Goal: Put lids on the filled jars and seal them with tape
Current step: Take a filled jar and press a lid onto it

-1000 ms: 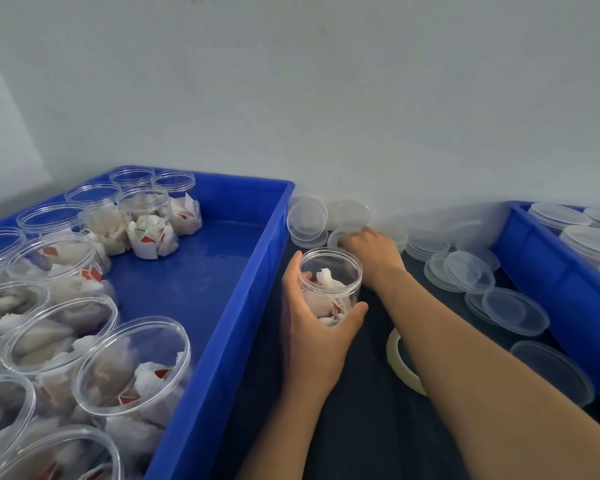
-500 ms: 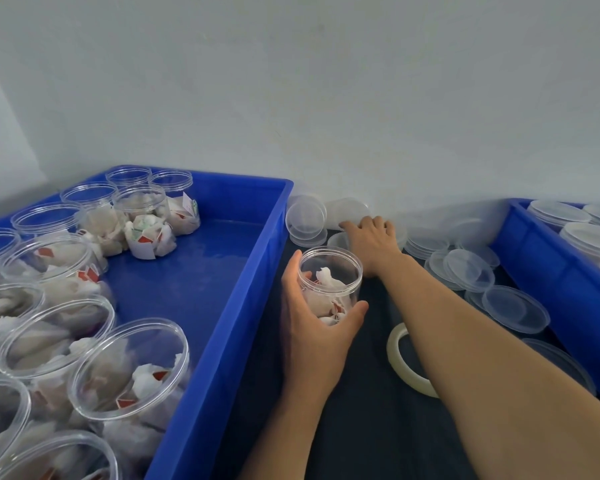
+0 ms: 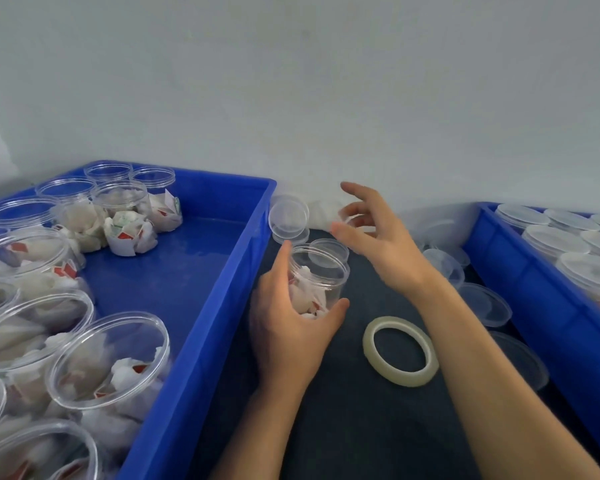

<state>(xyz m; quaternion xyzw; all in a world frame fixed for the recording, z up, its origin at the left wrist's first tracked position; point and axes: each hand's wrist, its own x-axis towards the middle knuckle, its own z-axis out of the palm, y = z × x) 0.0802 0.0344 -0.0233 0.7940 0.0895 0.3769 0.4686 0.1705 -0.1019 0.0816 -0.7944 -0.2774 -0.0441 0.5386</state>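
Note:
An open clear jar (image 3: 326, 271) filled with white wrapped packets stands on the dark mat between two crates. My left hand (image 3: 291, 323) grips it from the near side, thumb on its right wall. My right hand (image 3: 381, 244) hovers just behind and right of the jar's mouth, with a blurred clear lid (image 3: 359, 220) pinched between thumb and fingers. A roll of clear tape (image 3: 400, 351) lies flat on the mat to the right of the jar, under my right forearm.
The blue crate (image 3: 201, 341) on the left holds several open filled jars (image 3: 108, 362). A second blue crate (image 3: 534, 306) on the right holds lidded jars. Loose clear lids (image 3: 288, 216) lean and lie along the wall and by the right crate (image 3: 489, 303).
My right hand has lifted off the lid pile by the wall and come back toward the jar with a lid. The left hand has kept its hold on the jar.

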